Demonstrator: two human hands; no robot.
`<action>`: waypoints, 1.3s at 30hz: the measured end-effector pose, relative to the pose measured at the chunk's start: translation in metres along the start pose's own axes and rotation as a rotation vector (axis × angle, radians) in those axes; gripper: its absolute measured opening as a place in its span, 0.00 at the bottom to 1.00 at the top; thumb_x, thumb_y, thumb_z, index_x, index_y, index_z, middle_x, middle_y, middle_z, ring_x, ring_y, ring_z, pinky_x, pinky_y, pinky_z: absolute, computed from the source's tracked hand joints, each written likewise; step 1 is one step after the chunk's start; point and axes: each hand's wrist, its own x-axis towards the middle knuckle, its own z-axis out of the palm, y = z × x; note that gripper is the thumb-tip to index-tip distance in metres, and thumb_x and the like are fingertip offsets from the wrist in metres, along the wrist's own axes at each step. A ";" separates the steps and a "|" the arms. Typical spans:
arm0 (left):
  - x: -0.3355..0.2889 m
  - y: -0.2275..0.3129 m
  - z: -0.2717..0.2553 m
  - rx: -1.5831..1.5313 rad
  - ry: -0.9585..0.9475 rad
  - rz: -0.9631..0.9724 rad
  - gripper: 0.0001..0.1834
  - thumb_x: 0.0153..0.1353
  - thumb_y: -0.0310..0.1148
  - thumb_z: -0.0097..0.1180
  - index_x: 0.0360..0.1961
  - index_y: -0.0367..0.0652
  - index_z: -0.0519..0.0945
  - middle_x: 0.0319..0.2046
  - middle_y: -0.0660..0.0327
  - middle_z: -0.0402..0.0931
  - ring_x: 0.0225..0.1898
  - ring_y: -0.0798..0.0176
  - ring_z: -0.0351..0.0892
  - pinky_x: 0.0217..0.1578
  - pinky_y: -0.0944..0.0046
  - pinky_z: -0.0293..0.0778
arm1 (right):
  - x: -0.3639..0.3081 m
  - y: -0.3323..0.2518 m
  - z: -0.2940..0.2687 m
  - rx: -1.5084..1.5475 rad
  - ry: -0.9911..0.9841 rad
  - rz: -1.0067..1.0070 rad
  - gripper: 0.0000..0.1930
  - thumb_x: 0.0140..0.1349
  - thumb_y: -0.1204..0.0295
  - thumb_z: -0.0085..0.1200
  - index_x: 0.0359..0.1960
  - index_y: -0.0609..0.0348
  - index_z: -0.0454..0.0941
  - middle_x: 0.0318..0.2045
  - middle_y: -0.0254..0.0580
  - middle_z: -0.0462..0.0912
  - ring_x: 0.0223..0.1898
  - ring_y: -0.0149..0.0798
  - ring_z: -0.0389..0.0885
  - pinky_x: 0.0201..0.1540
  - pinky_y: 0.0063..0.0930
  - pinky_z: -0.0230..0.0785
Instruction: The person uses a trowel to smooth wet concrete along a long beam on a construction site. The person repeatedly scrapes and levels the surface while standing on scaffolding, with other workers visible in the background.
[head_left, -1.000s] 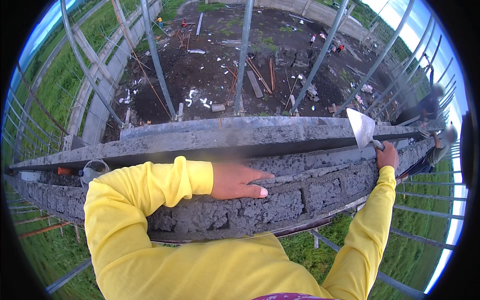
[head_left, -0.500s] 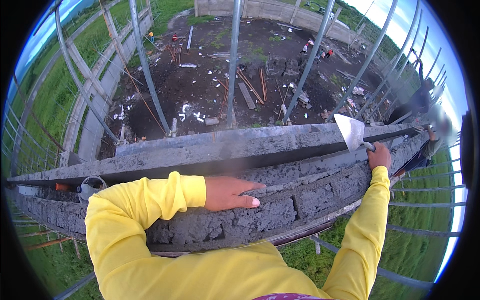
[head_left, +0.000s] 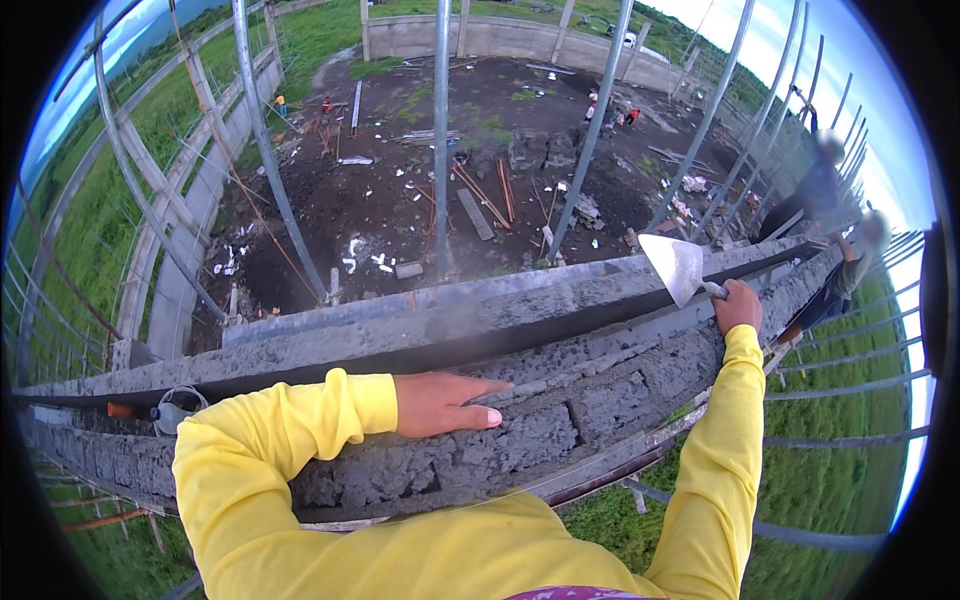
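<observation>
My left hand [head_left: 445, 403] lies on the top of a rough grey wall, fingers stretched out and thumb apart, holding nothing. Under it, wet-looking mortar [head_left: 510, 440] coats the wall, cracked into uneven slabs on the near side. Farther right, my right hand [head_left: 738, 305] grips the handle of a pointed trowel [head_left: 673, 265]. The trowel's pale, smeared blade is raised above the gap between this wall and a parallel concrete beam [head_left: 470, 322], tip to the upper left. Yellow sleeves cover both my arms.
A greyish round container [head_left: 180, 408] sits in the channel beside my left elbow. Upright metal poles [head_left: 441, 140] rise beyond the beam. Far below lies dark ground with planks [head_left: 475, 215] and debris. Two co-workers [head_left: 850, 260] are at the wall's right end. Grass drops away on the near side.
My view has shifted slightly, so the poles and yard sit farther left. The trowel remains raised in my right hand, and my left hand still rests on the wall.
</observation>
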 end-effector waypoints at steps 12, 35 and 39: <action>0.000 0.000 0.001 0.001 0.005 -0.012 0.47 0.86 0.65 0.41 0.88 0.38 0.57 0.82 0.33 0.62 0.84 0.35 0.62 0.83 0.46 0.57 | -0.001 -0.003 -0.004 -0.008 -0.003 0.007 0.11 0.63 0.61 0.69 0.37 0.55 0.86 0.43 0.50 0.88 0.50 0.63 0.87 0.54 0.59 0.79; -0.001 0.003 -0.001 0.038 -0.004 -0.025 0.47 0.85 0.67 0.39 0.88 0.42 0.56 0.83 0.35 0.62 0.84 0.34 0.61 0.84 0.45 0.57 | -0.001 -0.001 -0.001 -0.006 0.006 0.004 0.12 0.64 0.61 0.71 0.38 0.56 0.87 0.44 0.52 0.88 0.51 0.63 0.88 0.55 0.58 0.79; -0.001 0.002 -0.001 0.036 0.005 -0.019 0.47 0.85 0.67 0.40 0.88 0.40 0.56 0.82 0.34 0.63 0.84 0.34 0.62 0.83 0.45 0.58 | -0.001 -0.001 -0.002 0.000 -0.002 0.009 0.12 0.64 0.61 0.71 0.38 0.56 0.87 0.44 0.52 0.88 0.51 0.63 0.88 0.55 0.58 0.79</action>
